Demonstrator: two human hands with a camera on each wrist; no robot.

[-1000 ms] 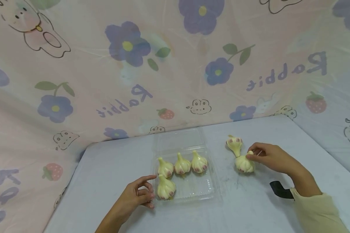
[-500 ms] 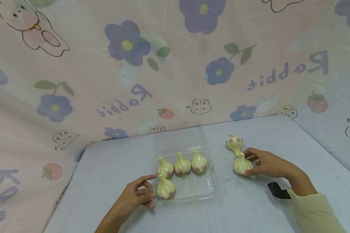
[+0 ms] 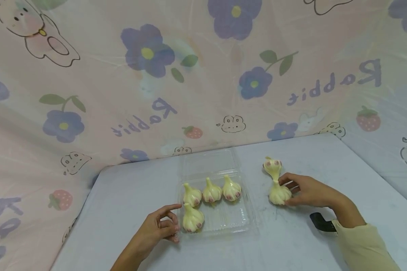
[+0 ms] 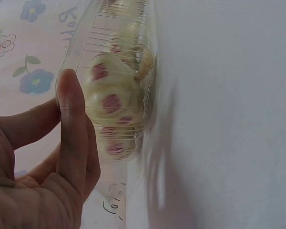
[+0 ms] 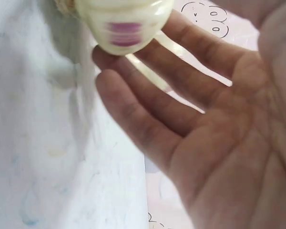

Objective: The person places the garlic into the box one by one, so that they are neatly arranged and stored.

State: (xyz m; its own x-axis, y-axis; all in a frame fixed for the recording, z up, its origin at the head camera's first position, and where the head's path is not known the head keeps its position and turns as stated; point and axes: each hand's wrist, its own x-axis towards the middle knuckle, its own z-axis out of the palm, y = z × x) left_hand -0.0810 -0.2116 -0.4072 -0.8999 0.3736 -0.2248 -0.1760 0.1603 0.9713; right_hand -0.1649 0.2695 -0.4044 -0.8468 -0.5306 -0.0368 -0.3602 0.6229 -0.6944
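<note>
Right hand (image 3: 309, 191): your thumb and fingers pinch the sides of a held garlic bulb (image 3: 279, 196); you cannot tell whether it is lifted off the white table (image 3: 129, 203).
Left hand (image 3: 158, 226): your bent fingers pinch the near-side rim of the clear plastic clamshell container (image 3: 224, 221), which lies between your hands.
Hidden by the right fingers: one side of the held garlic bulb; your right wrist view also crops its top and most of your thumb.
Hard to see by the left hand: your lower fingers overlap, and the clear wall blurs the bulbs behind it.
Stalks: the held bulb's tip meets that of the loose garlic bulb (image 3: 272, 166), just beyond your right fingers; contact is unclear.
Change on the right: a second ago you gripped the stalk from above; now you hold the body, shifted slightly toward your left hand.
Change on the left: your hand and the container keep their place.
Bulbs inside: one near garlic bulb (image 3: 193, 219) beside your left fingertips, three far garlic bulbs (image 3: 212, 192) in a row beyond it.
Textures: glossy cream cloves with purple patches and fibrous tan roots; thin, ribbed, shiny plastic; creased, flower-printed backdrop (image 3: 203, 86) beyond both hands.
</note>
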